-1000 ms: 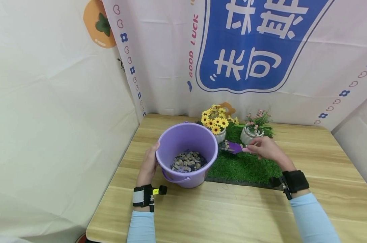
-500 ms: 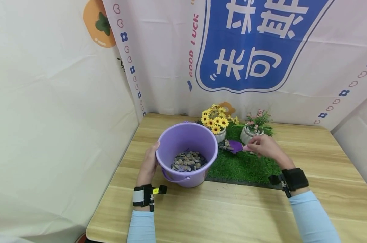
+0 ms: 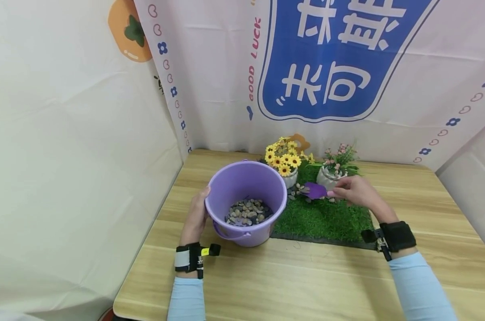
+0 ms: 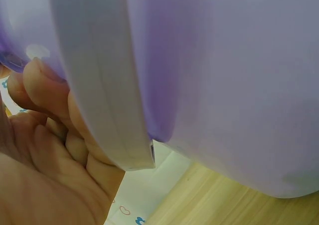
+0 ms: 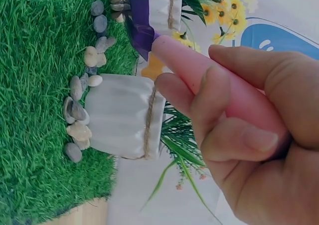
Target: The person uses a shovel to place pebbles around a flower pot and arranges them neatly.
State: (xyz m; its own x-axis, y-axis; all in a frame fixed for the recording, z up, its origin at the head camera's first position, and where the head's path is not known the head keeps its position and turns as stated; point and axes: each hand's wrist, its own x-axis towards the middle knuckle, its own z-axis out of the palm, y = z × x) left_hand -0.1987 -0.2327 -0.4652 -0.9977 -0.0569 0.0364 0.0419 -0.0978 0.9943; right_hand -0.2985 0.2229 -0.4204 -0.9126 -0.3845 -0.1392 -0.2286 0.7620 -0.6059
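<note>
My left hand [image 3: 195, 213] grips the rim of a purple bucket [image 3: 248, 176] at its left side. In the left wrist view the curled fingers [image 4: 45, 88] lie against the bucket's rim [image 4: 99, 80]. Brown and grey pebbles [image 3: 248, 213] cover the bucket's bottom. My right hand [image 3: 356, 192] holds a small trowel [image 3: 316, 191] by its pink handle [image 5: 219, 80]. The purple blade is low over the artificial grass [image 3: 320, 223], with several pebbles [image 5: 119, 6] at its tip. More pebbles [image 5: 76, 88] lie in a row on the grass, along the pots' bases.
A white pot with yellow flowers [image 3: 283, 158] stands behind the bucket's right side. Right of it is a white pot [image 5: 124, 115] with pink flowers [image 3: 338, 160]. The wooden table [image 3: 298, 276] reaches back to a printed wall cloth [image 3: 222, 89].
My right hand has drawn the trowel a little to the right, and more of its purple blade shows bare. My left hand and the bucket stay in place.
</note>
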